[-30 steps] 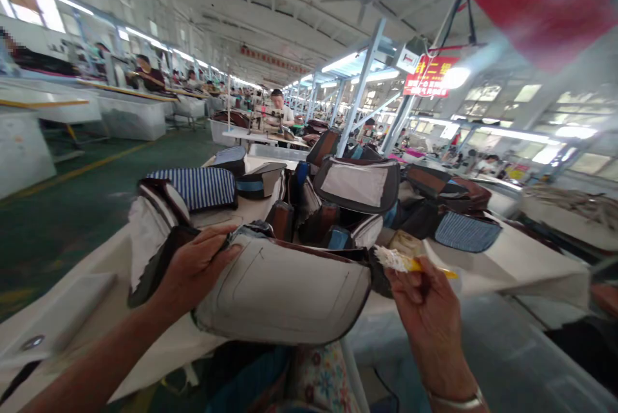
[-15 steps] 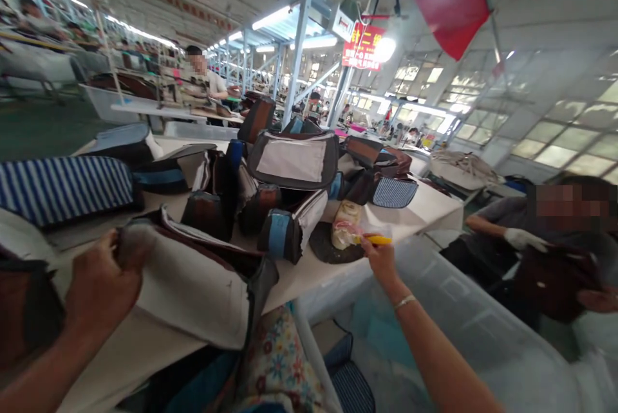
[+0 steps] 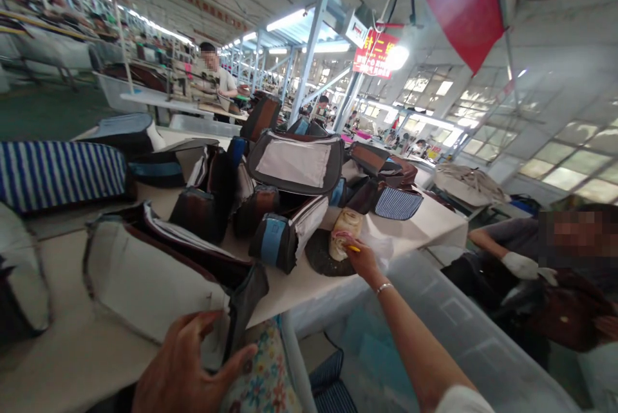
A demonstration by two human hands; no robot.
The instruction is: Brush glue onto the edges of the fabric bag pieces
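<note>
My left hand (image 3: 190, 355) is by the lower right corner of an unfinished grey bag (image 3: 159, 284), thumb and fingers spread apart; whether it touches the panel I cannot tell. The bag lies on its side with its dark opening facing up and away. My right hand (image 3: 363, 260) is closed on a yellow-handled tool (image 3: 354, 248), of which only a short yellow piece shows. Its other end is hidden at a pale, crusted container (image 3: 348, 223). That container rests on a dark round disc (image 3: 321, 257) at the table's edge.
Several unfinished bags, one with a blue strip (image 3: 273, 240), crowd the table (image 3: 62, 271). A striped piece (image 3: 62, 175) lies at left. A translucent bin (image 3: 434, 310) stands below the table edge. At right sits a co-worker in a white glove (image 3: 524, 266), handling a brown bag.
My left hand has let go of the grey bag's upper left edge and moved to its lower right corner. My right hand has shifted left, closer against the crusted container.
</note>
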